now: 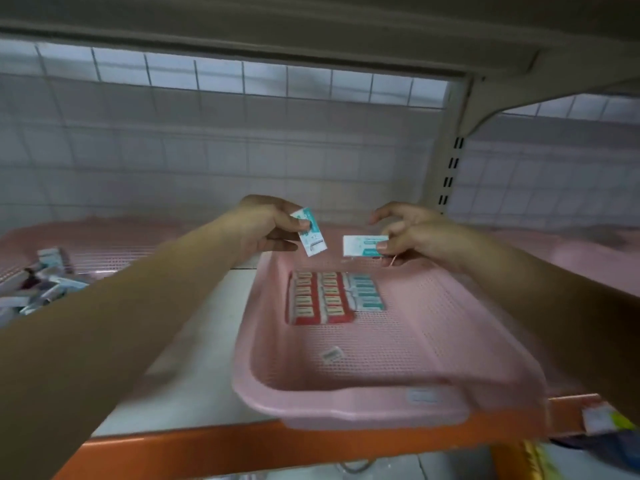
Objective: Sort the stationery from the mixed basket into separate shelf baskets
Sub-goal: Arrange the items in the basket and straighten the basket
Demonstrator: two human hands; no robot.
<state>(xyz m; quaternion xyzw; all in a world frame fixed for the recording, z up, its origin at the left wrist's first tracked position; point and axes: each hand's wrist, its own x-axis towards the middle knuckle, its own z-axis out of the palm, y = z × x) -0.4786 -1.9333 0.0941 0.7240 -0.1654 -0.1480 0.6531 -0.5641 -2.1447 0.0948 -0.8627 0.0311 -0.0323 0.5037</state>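
**So, two teal packs hanging over the sorting basket**

Each hand has one small white-and-teal pack. The left hand (266, 226) pinches the left pack (313, 242) between thumb and fingertips, so it hangs tilted, closer to upright than flat. The right hand (412, 233) pinches the right pack (360, 244) by its right end, roughly level, with the spare fingers loosely curled above it. Both packs hover over the far edge of the pink basket (346, 407), close together but apart, and neither touches anything below.

Right under them, toward the basket's far-left corner, sit two columns of red packs (320, 299) with a teal row (367, 292) touching their right side. A small loose piece (331, 354) lies nearer the front edge, too blurry to identify.

The basket sits at the front edge of the shelf (194, 341), poking out over its orange lip (242, 445). The mixed basket (104, 251) is at the shelf's left edge, with a jumble of stuff in it.

I'd say this is the placing step: the packs match the teal row, so they belong there. The next move would be lowering both, turning the left one flat, lining them up beside the row, then letting go gently so the neat columns don't shift.
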